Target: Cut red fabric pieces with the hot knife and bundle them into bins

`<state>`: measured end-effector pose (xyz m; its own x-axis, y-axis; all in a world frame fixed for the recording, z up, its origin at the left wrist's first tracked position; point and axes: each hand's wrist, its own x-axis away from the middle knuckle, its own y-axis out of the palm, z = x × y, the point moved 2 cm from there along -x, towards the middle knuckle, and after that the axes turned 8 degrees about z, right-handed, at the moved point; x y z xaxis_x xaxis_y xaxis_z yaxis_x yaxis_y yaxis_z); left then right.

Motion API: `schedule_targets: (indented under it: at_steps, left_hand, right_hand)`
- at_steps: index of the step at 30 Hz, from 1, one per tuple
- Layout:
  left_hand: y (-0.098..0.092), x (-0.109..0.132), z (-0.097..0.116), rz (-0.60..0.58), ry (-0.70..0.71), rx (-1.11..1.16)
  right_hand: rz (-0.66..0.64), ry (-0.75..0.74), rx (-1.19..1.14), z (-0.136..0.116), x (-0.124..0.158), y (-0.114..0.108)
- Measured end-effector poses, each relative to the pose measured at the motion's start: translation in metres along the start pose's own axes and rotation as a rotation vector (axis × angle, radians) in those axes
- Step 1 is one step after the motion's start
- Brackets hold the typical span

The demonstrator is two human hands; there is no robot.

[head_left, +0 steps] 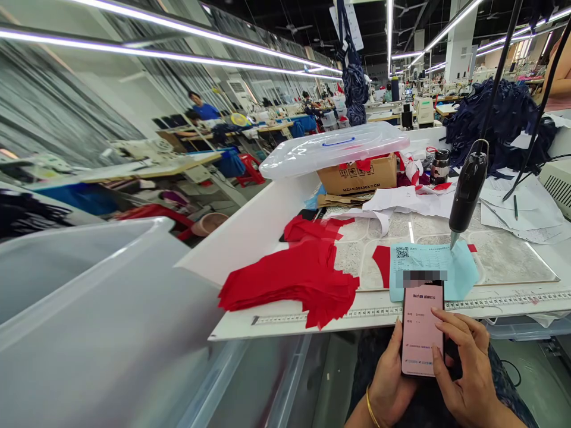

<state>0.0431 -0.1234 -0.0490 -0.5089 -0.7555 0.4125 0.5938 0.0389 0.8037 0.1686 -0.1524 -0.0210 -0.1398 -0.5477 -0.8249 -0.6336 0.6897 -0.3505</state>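
a phone (423,330) is held by the left hand (389,383), which is wrapped round its lower left side with the lit screen facing the wearer. over the screen the right hand (473,365) is held with its fingers loosely parted; whether the glass is actually touched by the fingertips cannot quite be told from this view. the front edge of the bench (267,330) is crossed, in view, by the phone. behind the phone's top a light blue slip (423,258) is seen, its near edge partly hidden. to the phone's upper right, a black tool (468,190) is hung point down over the slip. a measuring tape (370,311) is run along the bench edge to both sides of the phone. well left of the phone, red cloth (289,279) is piled, one corner close to the edge, and a gap is left between. farther left of the phone, a clear bin (134,309) is placed.
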Motion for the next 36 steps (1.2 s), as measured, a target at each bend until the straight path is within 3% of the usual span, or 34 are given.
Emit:
schedule_targets:
  at_steps: [20, 26, 31, 36]
  left_hand:
    - [-0.009, 0.000, 0.002, 0.011, 0.006, -0.014]
    - [-0.012, 0.008, 0.025, -0.042, 0.052, -0.044]
    - [-0.009, 0.017, 0.040, 0.029, 0.136, -0.064]
    - [-0.004, 0.025, 0.045, 0.003, 0.176, -0.080]
  right_hand:
    - [-0.021, -0.036, 0.026, -0.001, -0.012, -0.001]
    - [0.087, 0.075, 0.252, 0.053, -0.045, -0.013]
    - [-0.080, 0.336, 0.369, 0.103, -0.064, -0.008]
    - [-0.127, 0.431, 0.389, 0.114, -0.061, 0.004]
